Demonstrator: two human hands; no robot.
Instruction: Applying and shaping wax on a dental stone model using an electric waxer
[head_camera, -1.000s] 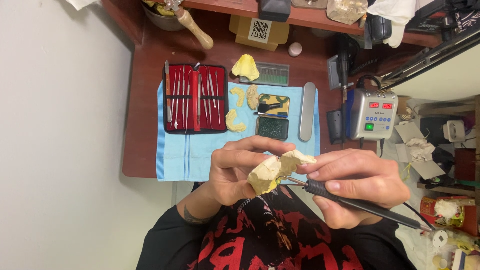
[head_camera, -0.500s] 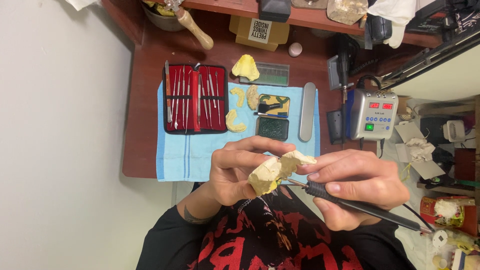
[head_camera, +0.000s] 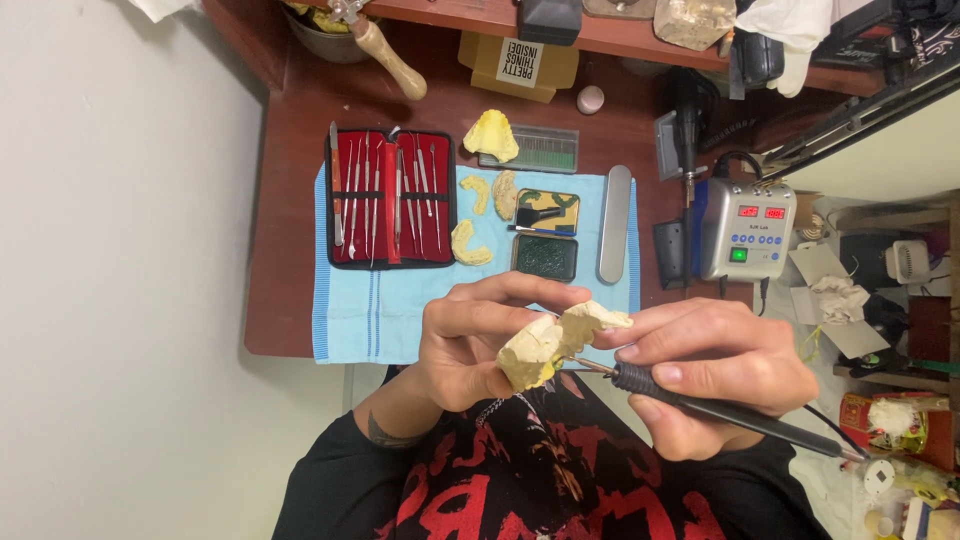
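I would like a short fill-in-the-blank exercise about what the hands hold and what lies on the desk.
1. The left hand grips a pale yellow ____ cast.
2. The right hand holds a black pen-shaped tool whose metal tip touches the ____.
3. The red instrument case lies open on a light ____ cloth.
4. The grey control box stands to the ____ of the cloth in the picture.

Missing words: plaster; cast; blue; right

Two hands (head_camera: 480, 345), five plaster casts (head_camera: 545, 345)
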